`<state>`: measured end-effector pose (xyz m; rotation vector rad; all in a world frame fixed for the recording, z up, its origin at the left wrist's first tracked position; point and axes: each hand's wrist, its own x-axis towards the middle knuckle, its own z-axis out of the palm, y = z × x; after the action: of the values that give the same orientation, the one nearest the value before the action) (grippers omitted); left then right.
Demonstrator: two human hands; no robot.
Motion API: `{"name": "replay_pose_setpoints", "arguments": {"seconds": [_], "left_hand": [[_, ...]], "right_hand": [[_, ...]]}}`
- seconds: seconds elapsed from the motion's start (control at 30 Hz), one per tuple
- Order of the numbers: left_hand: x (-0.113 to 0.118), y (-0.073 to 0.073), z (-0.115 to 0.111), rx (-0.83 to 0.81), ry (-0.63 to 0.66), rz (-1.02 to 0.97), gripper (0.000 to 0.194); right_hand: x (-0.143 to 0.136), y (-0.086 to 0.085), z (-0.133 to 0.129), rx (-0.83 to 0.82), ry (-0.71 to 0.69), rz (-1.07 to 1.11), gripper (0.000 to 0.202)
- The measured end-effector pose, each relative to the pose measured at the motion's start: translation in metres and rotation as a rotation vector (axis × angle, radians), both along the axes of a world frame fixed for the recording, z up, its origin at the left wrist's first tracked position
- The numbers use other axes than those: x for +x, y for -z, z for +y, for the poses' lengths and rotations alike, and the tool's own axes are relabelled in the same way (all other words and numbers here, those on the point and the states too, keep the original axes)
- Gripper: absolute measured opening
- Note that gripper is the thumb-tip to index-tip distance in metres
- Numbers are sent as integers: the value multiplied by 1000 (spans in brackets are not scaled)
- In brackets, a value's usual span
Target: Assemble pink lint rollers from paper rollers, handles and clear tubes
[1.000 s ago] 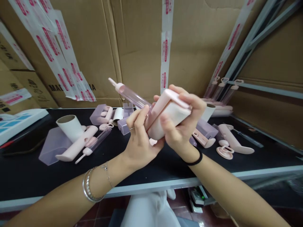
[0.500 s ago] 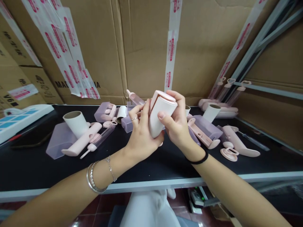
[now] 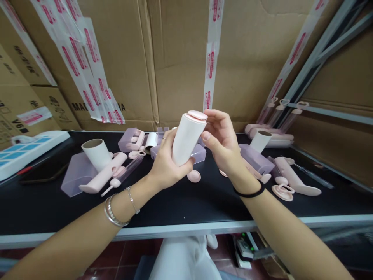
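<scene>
The left hand (image 3: 167, 165) wraps the white cylinder (image 3: 189, 138), tilted toward one o'clock, with a pink cap (image 3: 197, 115) on its upper end, apparently placed; a pink shell (image 3: 102, 175) at eight o'clock on the tabletop (image 3: 163, 210) lies unjoined. Unlike the earlier frame, the right hand (image 3: 223, 147), at three o'clock, has loosened its grip, fingers parted.

Soft, fairly even light reaches my fingers (image 3: 214, 142) and leaves the white roll (image 3: 188, 136) bright with gentle shading, while the black desk (image 3: 163, 210) stays dark and the floor tiles (image 3: 110, 254) beneath sink into dimness. Small highlights glint on my bangle (image 3: 108, 214). The wide view stretches my forearms toward the lower corners and makes the metal shelf frame (image 3: 317, 58) lean, and fine print on the cartons (image 3: 17, 93) looks soft.
</scene>
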<state>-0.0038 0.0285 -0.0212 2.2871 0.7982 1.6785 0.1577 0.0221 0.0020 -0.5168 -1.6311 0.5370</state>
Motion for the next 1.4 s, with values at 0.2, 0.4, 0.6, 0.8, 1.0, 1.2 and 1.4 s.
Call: {"name": "replay_pose_setpoints", "arguments": {"seconds": [0.2, 0.4, 0.6, 0.8, 1.0, 1.2, 1.4], "left_hand": [[0, 3, 0, 102, 1, 59, 64], [4, 0, -7, 137, -10, 192, 69], [9, 1, -16, -243, 163, 91, 61], [12, 1, -19, -253, 181, 60, 74], [13, -2, -19, -158, 142, 97, 81], [14, 3, -21, -109, 71, 159, 84], [6, -3, -15, 55, -52, 160, 64]], "right_hand": [[3, -1, -1, 31, 9, 20, 37], [4, -1, -2, -103, -83, 22, 41], [4, 4, -2, -241, -19, -118, 50], [6, 0, -5, -257, -31, -157, 48], [6, 1, -7, -207, -106, -75, 37], [-3, 3, -5, -147, -106, 33, 34], [-2, -1, -3, -125, -2, 75, 37]]}}
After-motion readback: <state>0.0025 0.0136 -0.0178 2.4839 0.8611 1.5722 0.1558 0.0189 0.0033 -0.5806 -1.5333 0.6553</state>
